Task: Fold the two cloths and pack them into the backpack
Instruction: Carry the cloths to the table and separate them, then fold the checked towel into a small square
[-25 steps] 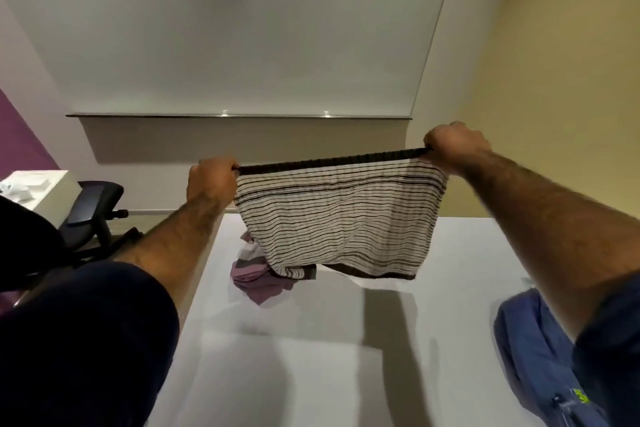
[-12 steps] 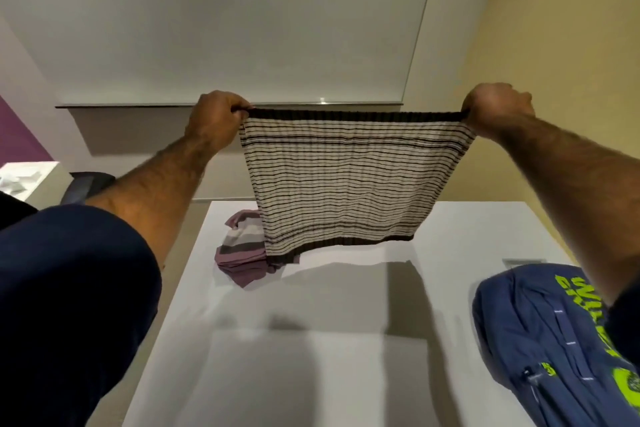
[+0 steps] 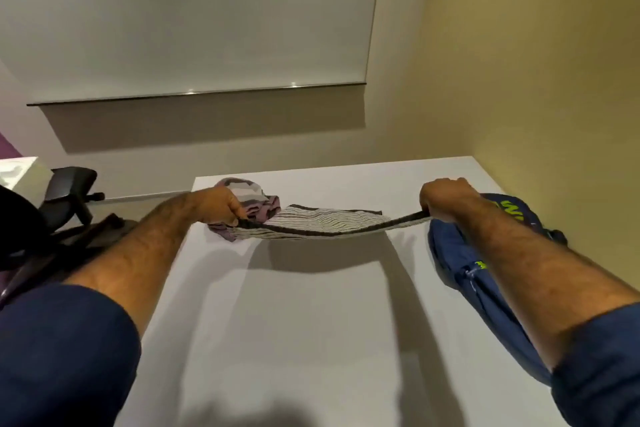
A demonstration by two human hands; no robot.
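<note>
We are early in the task: neither cloth is folded or packed. Our left hand point(image 3: 221, 203) and right hand point(image 3: 445, 196) each curl their fingers tight on a corner of the striped cloth point(image 3: 322, 224), stretched low over the table point(image 3: 311, 322). The purple cloth point(image 3: 252, 198) lies bunched behind it and the backpack point(image 3: 460, 253) lies at the right. Half a second ago the striped cloth hung high; now it is lowered, nearly flat.

2 dark navy sleeves point(image 3: 65, 350)

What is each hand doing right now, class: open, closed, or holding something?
Left hand: closed, gripping one end of the striped cloth.
Right hand: closed, gripping the cloth's other end.
</note>
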